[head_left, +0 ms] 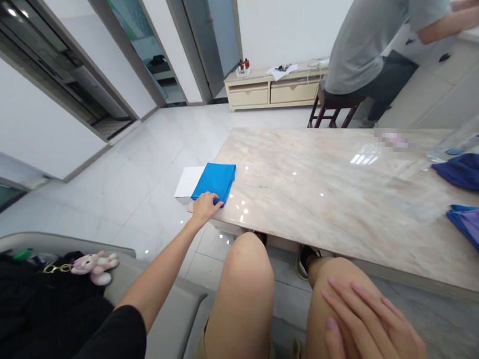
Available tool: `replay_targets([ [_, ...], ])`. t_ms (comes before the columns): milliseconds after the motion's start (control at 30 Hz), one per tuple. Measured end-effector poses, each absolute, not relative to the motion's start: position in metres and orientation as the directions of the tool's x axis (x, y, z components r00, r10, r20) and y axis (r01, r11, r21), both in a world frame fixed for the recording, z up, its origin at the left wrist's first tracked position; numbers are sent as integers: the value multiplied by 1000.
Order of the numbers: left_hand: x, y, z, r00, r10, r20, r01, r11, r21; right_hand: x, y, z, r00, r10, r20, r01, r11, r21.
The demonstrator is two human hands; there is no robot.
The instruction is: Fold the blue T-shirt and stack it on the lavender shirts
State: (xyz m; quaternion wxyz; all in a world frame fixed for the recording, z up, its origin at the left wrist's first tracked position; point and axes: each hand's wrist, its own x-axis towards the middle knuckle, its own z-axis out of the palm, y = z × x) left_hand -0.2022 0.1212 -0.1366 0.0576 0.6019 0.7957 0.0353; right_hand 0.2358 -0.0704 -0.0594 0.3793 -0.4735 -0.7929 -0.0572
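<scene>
My left hand (206, 207) is at the near edge of a folded bright-blue cloth (216, 179), its thumb and curled fingers closed on the corner closest to me. The cloth lies flat at the left end of the marble-topped table (294, 192). Part of a white box (190, 182) shows just left of the cloth; I cannot tell whether the cloth rests on it. My right hand (371, 325) lies open on my right knee, fingers stretched out and holding nothing.
On the table's right lie a dark-blue cloth (465, 170), a folded purple and blue cloth (471, 227) and a clear plastic bottle (461, 137). Another person (370, 48) sits on a stool at the back. A plush toy (95, 266) rests on the grey seat at my left.
</scene>
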Motion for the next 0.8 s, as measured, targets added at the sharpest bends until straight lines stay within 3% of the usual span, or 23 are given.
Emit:
replay_targets([
  [800,-198,142,-123,-413,890,-192,895,436,94,240,-80,-68,-199,700,685,783,534,-318],
])
